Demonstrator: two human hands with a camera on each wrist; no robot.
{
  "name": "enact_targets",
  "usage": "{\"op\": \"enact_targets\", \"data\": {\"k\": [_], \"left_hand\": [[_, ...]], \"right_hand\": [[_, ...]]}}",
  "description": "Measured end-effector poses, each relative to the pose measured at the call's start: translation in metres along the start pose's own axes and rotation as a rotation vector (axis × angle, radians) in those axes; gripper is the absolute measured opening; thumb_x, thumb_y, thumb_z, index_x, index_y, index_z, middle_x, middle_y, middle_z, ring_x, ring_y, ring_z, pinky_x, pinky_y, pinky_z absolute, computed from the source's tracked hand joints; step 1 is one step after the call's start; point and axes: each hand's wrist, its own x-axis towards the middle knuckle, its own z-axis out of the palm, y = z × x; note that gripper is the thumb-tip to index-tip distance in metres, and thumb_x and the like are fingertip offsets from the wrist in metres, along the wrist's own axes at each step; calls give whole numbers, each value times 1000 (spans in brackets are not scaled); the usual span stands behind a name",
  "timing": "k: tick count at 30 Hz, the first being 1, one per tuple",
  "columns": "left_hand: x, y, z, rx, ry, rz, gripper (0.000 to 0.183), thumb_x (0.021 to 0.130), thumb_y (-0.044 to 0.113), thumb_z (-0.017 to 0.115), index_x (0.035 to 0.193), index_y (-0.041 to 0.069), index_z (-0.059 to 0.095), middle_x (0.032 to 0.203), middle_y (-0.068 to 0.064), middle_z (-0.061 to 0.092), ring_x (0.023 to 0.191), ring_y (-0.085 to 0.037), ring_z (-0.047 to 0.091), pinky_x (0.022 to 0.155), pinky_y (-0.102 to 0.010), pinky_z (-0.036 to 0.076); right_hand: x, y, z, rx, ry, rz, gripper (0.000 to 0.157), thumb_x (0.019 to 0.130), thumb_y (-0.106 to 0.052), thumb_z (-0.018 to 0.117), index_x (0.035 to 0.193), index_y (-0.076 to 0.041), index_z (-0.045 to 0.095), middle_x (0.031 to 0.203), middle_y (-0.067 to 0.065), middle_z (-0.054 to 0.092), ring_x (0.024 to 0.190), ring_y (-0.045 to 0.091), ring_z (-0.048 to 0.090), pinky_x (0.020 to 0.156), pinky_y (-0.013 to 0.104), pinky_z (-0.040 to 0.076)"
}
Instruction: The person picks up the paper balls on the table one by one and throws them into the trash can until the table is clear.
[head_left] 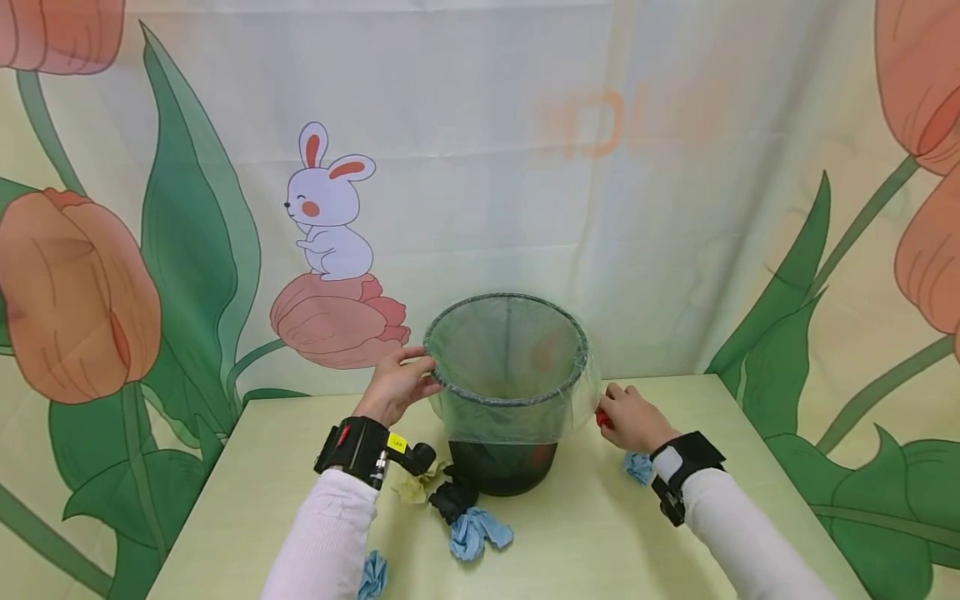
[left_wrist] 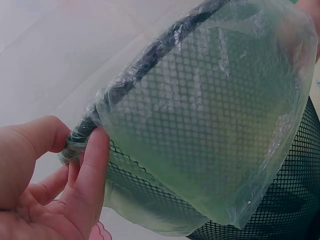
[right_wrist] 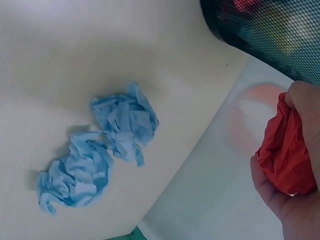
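A dark mesh wastebasket (head_left: 504, 468) stands upright on the table, a thin green translucent bin bag (head_left: 498, 423) folded over its rim. My left hand (head_left: 396, 387) pinches the bag-covered rim at the left, thumb on one side and fingers on the other in the left wrist view. To the right of the basket, my right hand (head_left: 636, 417) holds a crumpled red paper ball (right_wrist: 286, 150), its fingers curled round it. Two crumpled blue paper balls (right_wrist: 125, 122) lie on the table below that hand. Through the mesh, red and yellowish patches show in the right wrist view.
In front of the basket lie a yellow paper ball (head_left: 414, 487), a black one (head_left: 453, 496) and a blue one (head_left: 478, 533). Another blue ball (head_left: 372, 575) is beside the left forearm. A printed curtain (head_left: 480, 167) hangs behind the pale table (head_left: 247, 500).
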Motion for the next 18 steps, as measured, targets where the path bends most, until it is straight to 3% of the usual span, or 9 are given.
{"op": "enact_targets", "data": {"k": [4, 18], "left_hand": [[-1, 0, 0, -1, -6, 2, 54, 89, 8, 51, 140, 4, 32, 115, -13, 44, 77, -16, 54, 70, -23, 55], [-1, 1, 0, -3, 4, -5, 55, 88, 7, 52, 139, 5, 32, 112, -12, 44, 75, -15, 53, 69, -22, 55]], "right_hand": [[4, 4, -12, -12, -8, 5, 21, 80, -18, 66, 96, -8, 58, 92, 10, 52, 81, 28, 50, 65, 36, 50], [22, 15, -50, -2, 92, -82, 20, 78, -11, 66, 93, -6, 53, 84, 11, 49, 73, 27, 45, 61, 36, 44]]}}
